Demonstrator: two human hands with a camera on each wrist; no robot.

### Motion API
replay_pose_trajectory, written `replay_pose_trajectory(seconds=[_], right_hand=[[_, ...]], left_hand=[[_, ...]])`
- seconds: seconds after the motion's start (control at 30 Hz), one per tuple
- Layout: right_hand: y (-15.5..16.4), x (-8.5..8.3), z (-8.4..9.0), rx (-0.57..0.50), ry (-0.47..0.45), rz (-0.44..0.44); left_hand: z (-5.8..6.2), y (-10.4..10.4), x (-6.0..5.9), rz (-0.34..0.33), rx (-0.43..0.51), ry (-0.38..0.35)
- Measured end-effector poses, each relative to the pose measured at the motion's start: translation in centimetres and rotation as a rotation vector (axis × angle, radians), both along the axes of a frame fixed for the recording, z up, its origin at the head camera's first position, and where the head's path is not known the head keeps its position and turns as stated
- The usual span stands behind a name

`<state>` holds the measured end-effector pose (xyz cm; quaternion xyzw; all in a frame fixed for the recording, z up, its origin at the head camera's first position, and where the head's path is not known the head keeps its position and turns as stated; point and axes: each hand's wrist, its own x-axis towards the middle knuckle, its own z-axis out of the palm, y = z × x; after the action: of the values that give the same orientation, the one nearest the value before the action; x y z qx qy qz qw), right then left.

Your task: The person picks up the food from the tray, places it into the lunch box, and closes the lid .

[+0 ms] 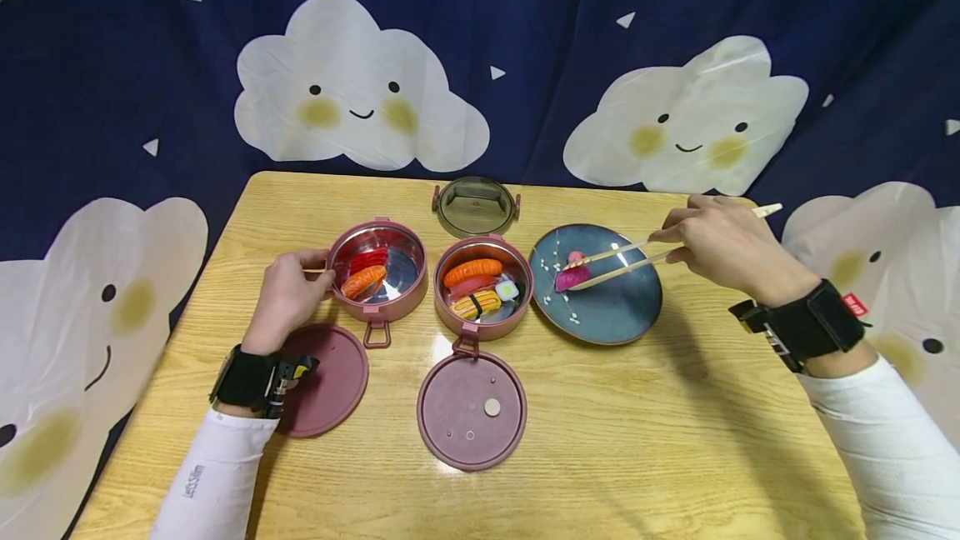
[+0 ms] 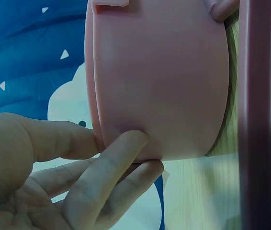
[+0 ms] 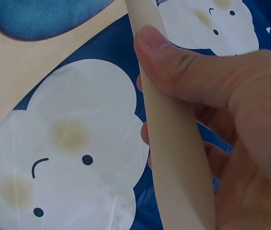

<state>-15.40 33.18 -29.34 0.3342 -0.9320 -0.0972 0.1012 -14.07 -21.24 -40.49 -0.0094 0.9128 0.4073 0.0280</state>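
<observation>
Chopsticks point(image 1: 637, 257), two of them, are pinched in the right hand point(image 1: 716, 244), and their tips close on one pink piece of sushi point(image 1: 573, 276) that sits on the blue plate point(image 1: 622, 315). One blue plate is on the wooden table point(image 1: 637, 440), to the right of the pink bowls. Two pink bowls stand side by side. The left bowl point(image 1: 378, 269) has two pieces in it, one red and one orange. The middle bowl point(image 1: 483, 286) has four pieces: one orange, one pink, one yellow with a dark band, and one small white roll. Two pink lids lie flat in front of the bowls, one point(image 1: 472, 409) in the middle and one point(image 1: 330, 382) partly under the left wrist. One more lid, a grey one point(image 1: 475, 205), lies behind the middle bowl. The left hand point(image 1: 288, 294) rests on the table and holds the side of the left bowl; in the left wrist view its thumb and fingers point(image 2: 109, 167) are curled onto the pink wall point(image 2: 164, 81) of the bowl. The right hand is lifted over the far right part of the table, with its wrist bent and the sticks pointing left and down to the plate. In the right wrist view the thumb point(image 3: 183, 72) presses across one stick point(image 3: 174, 158). Both arms wear white sleeves and black wrist bands.
</observation>
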Motion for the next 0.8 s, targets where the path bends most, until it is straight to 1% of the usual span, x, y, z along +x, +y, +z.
replay_pose_trajectory(seconds=[0.17, 0.43, 0.63, 0.8], right_hand=[[0.1, 0.1, -0.1, 0.000, 0.014, 0.021], [0.2, 0.4, 0.1, -0.011, 0.045, 0.042], [0.4, 0.7, 0.7, -0.032, 0.073, 0.062], [0.3, 0.7, 1.5, -0.051, 0.086, 0.070]], left_hand=[[0.0, 0.0, 0.0, -0.002, -0.011, 0.006], [0.0, 0.1, 0.0, 0.005, 0.012, -0.022], [0.0, 0.0, 0.0, 0.002, 0.017, -0.024], [0.0, 0.0, 0.0, 0.000, 0.010, -0.016]])
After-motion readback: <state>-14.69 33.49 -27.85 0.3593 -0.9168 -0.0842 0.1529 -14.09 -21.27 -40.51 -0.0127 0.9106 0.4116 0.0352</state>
